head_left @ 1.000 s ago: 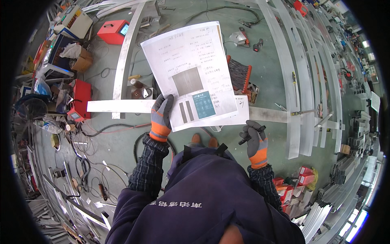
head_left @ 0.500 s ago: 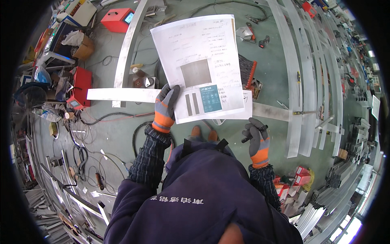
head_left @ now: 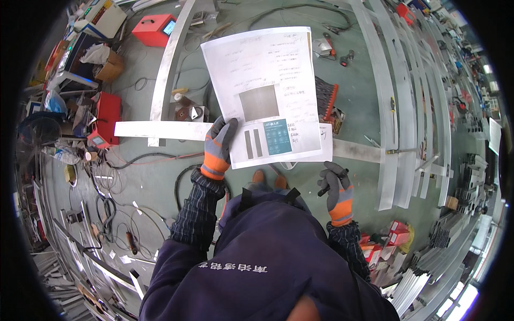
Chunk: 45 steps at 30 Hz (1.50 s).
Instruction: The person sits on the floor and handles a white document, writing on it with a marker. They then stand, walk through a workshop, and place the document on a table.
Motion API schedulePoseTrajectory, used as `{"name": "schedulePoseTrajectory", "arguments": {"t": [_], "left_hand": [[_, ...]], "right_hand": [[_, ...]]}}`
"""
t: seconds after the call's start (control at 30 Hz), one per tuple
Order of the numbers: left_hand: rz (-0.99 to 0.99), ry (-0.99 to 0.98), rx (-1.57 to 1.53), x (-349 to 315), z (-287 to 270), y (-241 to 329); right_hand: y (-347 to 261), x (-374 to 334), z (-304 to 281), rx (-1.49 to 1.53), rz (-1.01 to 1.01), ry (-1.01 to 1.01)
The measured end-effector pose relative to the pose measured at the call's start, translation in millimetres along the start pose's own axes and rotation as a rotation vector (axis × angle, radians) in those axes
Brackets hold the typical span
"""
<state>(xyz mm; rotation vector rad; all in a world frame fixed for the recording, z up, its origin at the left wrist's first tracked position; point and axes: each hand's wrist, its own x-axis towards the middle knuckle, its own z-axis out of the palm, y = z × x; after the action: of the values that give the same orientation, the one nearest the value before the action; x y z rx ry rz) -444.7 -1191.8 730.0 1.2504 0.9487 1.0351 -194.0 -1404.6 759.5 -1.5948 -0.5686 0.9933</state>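
Note:
My left hand [head_left: 217, 147], in a grey and orange glove, is closed on the lower left edge of a printed paper sheet [head_left: 251, 69]. The sheet is held up in front of me and bears faint writing, a grey rectangle, two dark strips and a teal block. Behind its lower right corner, part of a second white sheet [head_left: 325, 143] shows. To the right, below the papers and apart from them, my right hand [head_left: 337, 195] wears a matching glove. Its fingers are curled around a short, thick black marker [head_left: 323, 191], both ends sticking out.
Long metal bars [head_left: 381, 107] stand in rows at the right; another bar [head_left: 166, 130] crosses behind the papers. Red machines [head_left: 155, 29] sit at the upper left. Cables [head_left: 182, 187] loop over the green floor. A power drill [head_left: 347, 58] lies beyond the papers, and red boxes [head_left: 398, 233] at lower right.
The papers and my left hand have dropped slightly toward me. My right hand has also shifted a little lower, with the marker still in its fingers.

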Motion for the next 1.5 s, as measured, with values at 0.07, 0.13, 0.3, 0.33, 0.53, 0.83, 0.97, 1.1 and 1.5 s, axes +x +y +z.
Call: {"name": "schedulePoseTrajectory", "arguments": {"t": [0.07, 0.13, 0.3, 0.33, 0.53, 0.83, 0.97, 1.1, 1.5], "left_hand": [[-0.148, 0.009, -0.173, 1.7, 0.0, -1.0], [-0.106, -0.01, -0.137, -2.1, 1.5, 2.4], [-0.109, -0.011, -0.145, 2.2, 0.0, -8.7], [-0.114, -0.015, -0.151, 3.0, -0.3, -10.9], [-0.238, -0.021, -0.289, 6.7, -2.3, -13.1], [-0.129, -0.013, -0.087, 3.7, -1.5, -5.8], [-0.104, -0.038, -0.039, 3.6, -1.7, -9.3], [-0.203, -0.028, -0.138, 3.3, -5.1, -11.4], [-0.081, -0.031, -0.011, -0.5, 2.5, -7.6]], "right_hand": [[-0.3, -1.2, 0.6, -0.015, 0.002, -0.001], [0.9, -2.6, 2.8, -0.023, -0.01, -0.004], [1.7, -6.0, 5.4, -0.004, -0.002, 0.014], [2.6, -7.0, 6.1, -0.003, 0.01, 0.025], [6.7, -10.9, 7.7, 0.012, 0.017, 0.046], [10.4, -10.6, 8.1, 0.002, 0.061, 0.069], [10.4, -9.3, 9.1, 0.005, 0.068, 0.068], [6.3, -7.8, 11.8, 0.003, 0.061, 0.052], [13.2, -5.8, 7.2, -0.026, 0.065, 0.075]]}}
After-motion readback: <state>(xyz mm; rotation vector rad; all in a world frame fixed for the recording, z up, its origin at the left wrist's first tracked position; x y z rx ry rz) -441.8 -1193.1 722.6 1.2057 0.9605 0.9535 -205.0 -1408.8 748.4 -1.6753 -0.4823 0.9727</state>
